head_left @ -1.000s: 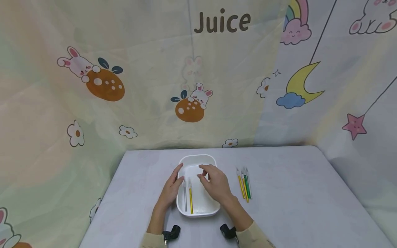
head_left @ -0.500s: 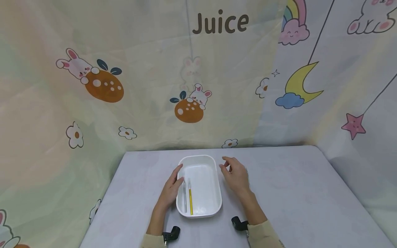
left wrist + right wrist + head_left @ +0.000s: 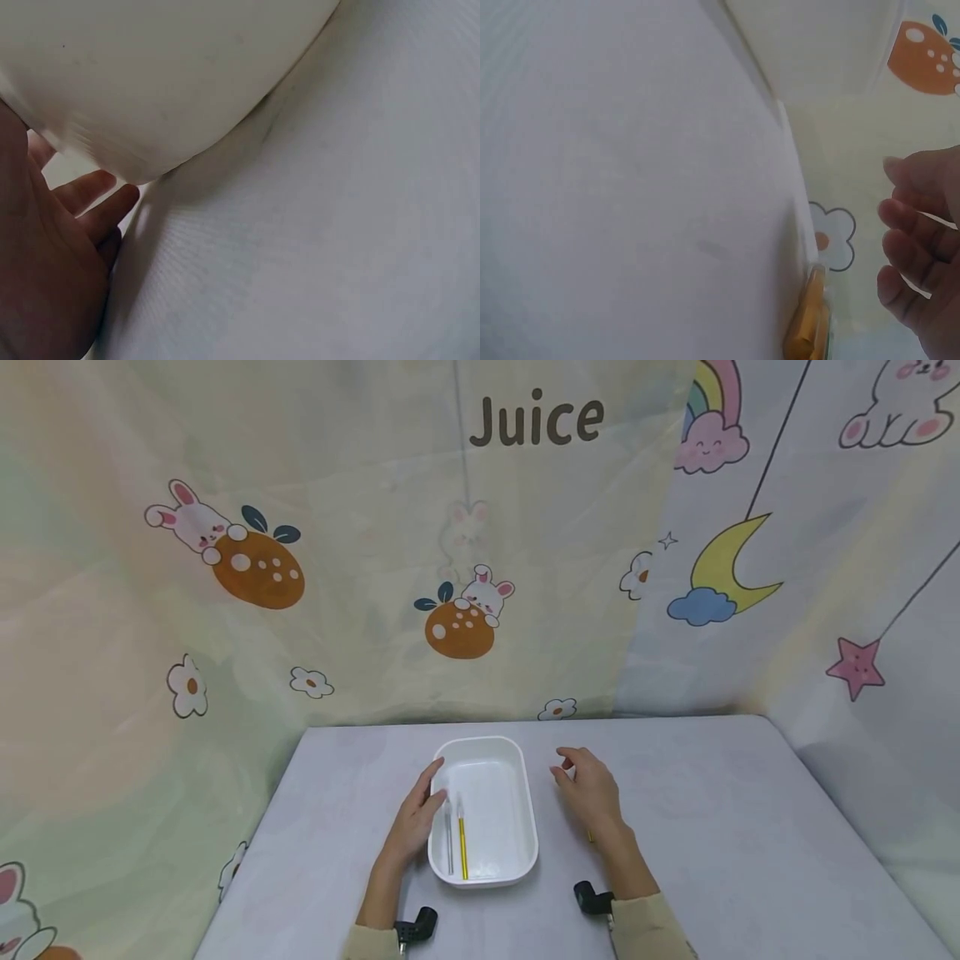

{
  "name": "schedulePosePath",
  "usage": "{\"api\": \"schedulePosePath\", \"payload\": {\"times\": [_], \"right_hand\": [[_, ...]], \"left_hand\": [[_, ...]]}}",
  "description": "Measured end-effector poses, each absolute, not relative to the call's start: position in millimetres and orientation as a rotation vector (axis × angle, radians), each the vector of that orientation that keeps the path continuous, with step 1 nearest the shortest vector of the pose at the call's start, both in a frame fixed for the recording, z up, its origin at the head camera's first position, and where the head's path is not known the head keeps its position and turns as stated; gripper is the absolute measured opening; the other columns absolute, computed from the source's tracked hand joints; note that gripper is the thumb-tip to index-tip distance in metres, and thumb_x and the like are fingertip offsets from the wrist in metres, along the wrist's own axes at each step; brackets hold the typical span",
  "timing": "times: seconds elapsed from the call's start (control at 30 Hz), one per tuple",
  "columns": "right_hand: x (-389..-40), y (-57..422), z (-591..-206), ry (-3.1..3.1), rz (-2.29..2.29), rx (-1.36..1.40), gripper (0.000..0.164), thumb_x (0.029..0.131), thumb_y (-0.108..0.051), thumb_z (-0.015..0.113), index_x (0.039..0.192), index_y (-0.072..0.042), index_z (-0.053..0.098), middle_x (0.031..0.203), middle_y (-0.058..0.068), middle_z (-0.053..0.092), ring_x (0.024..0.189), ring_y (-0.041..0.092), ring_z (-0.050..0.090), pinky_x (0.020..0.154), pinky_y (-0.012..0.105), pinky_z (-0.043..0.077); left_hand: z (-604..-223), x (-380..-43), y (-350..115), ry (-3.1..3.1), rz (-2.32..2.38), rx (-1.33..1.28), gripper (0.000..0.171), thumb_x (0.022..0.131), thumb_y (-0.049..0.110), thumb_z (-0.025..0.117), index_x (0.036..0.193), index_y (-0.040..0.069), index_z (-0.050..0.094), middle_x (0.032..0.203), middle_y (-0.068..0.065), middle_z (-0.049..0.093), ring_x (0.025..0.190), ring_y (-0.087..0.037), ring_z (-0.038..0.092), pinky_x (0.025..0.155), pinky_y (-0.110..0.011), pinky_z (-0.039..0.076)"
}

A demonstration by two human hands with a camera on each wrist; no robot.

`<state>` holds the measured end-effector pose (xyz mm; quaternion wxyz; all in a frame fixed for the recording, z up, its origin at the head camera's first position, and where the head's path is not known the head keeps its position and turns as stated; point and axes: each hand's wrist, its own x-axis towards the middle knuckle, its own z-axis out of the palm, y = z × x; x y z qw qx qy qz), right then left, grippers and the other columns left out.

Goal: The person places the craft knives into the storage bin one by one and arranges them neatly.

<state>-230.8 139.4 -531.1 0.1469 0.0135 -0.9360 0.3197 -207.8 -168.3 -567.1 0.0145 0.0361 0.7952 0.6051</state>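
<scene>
My left hand (image 3: 411,820) holds the left side of a white rectangular tray (image 3: 497,827), thumb over the rim and fingers along the outer wall. In the left wrist view, those fingers (image 3: 109,214) touch the tray's outside. A silver pen-like stick (image 3: 449,843) and a yellow pen-like stick (image 3: 463,850) with a clear tip lie in the tray's left half. To the tray's right, my right hand (image 3: 592,792) hovers with loosely bent fingers and nothing in them. It hides most of the loose sticks; one yellow stick (image 3: 804,326) shows below it in the right wrist view, with green beside it.
A white-covered table (image 3: 720,843) lies under everything, reaching back to a printed curtain (image 3: 360,527). Black wrist devices (image 3: 417,927) sit at both sleeves. The tray's raised rim stands between the hands.
My right hand has moved from above the tray rightward to the loose sticks, covering most of them. The left hand, tray and two sticks inside stay put.
</scene>
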Motion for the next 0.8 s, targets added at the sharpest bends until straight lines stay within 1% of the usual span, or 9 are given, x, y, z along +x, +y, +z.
{"api": "schedulePosePath", "payload": {"times": [0.13, 0.2, 0.33, 0.5, 0.57, 0.67, 0.8], "right_hand": [[-232, 147, -533, -2.734, 0.922, 0.03, 0.039, 0.093, -0.021, 0.079, 0.129, -0.008, 0.071, 0.1, 0.006, 0.071, 0.07, 0.014, 0.055, 0.059, 0.026, 0.045], [-232, 150, -535, -2.757, 0.924, 0.024, 0.04, 0.094, -0.022, 0.078, 0.13, -0.008, 0.07, 0.101, 0.006, 0.07, 0.07, 0.015, 0.054, 0.059, 0.026, 0.045], [-231, 157, -536, -2.81, 0.935, 0.019, 0.041, 0.095, -0.021, 0.077, 0.132, -0.006, 0.069, 0.1, 0.007, 0.069, 0.074, 0.017, 0.056, 0.061, 0.03, 0.047], [-229, 162, -537, -2.87, 0.932, -0.014, 0.044, 0.092, -0.019, 0.079, 0.133, -0.005, 0.068, 0.098, 0.008, 0.068, 0.08, 0.02, 0.059, 0.068, 0.036, 0.052], [-230, 163, -537, -2.886, 0.941, -0.032, 0.045, 0.091, -0.019, 0.079, 0.133, -0.005, 0.068, 0.096, 0.008, 0.068, 0.079, 0.021, 0.058, 0.068, 0.036, 0.052], [-229, 165, -537, -2.909, 0.941, -0.047, 0.047, 0.091, -0.018, 0.08, 0.134, -0.006, 0.068, 0.094, 0.007, 0.066, 0.077, 0.021, 0.056, 0.066, 0.034, 0.051], [-227, 164, -538, -2.95, 0.92, -0.03, 0.047, 0.089, -0.017, 0.08, 0.134, -0.006, 0.068, 0.092, 0.007, 0.065, 0.077, 0.02, 0.056, 0.065, 0.033, 0.052]], "left_hand": [[-566, -209, -168, 2.484, 1.884, 0.115, 0.054, 0.109, 0.021, 0.049, 0.162, 0.03, 0.038, 0.172, 0.005, 0.027, 0.162, -0.022, 0.019, 0.131, -0.053, 0.015], [-566, -209, -168, 2.488, 1.879, 0.112, 0.054, 0.11, 0.021, 0.049, 0.162, 0.03, 0.038, 0.172, 0.005, 0.027, 0.162, -0.022, 0.02, 0.131, -0.053, 0.015], [-568, -208, -168, 2.49, 1.87, 0.107, 0.054, 0.11, 0.022, 0.048, 0.161, 0.034, 0.038, 0.173, 0.003, 0.026, 0.162, -0.025, 0.019, 0.131, -0.054, 0.016], [-569, -208, -168, 2.485, 1.877, 0.108, 0.054, 0.109, 0.021, 0.048, 0.159, 0.039, 0.038, 0.173, 0.001, 0.025, 0.162, -0.026, 0.018, 0.13, -0.055, 0.015], [-569, -209, -168, 2.487, 1.879, 0.108, 0.054, 0.109, 0.021, 0.048, 0.159, 0.039, 0.038, 0.173, 0.002, 0.026, 0.162, -0.026, 0.019, 0.13, -0.054, 0.016], [-567, -209, -167, 2.479, 1.891, 0.124, 0.054, 0.11, 0.021, 0.048, 0.161, 0.034, 0.038, 0.173, 0.001, 0.026, 0.162, -0.027, 0.019, 0.13, -0.055, 0.015], [-568, -208, -167, 2.476, 1.897, 0.113, 0.053, 0.11, 0.021, 0.049, 0.16, 0.034, 0.039, 0.173, 0.001, 0.027, 0.162, -0.027, 0.018, 0.13, -0.056, 0.014]]}}
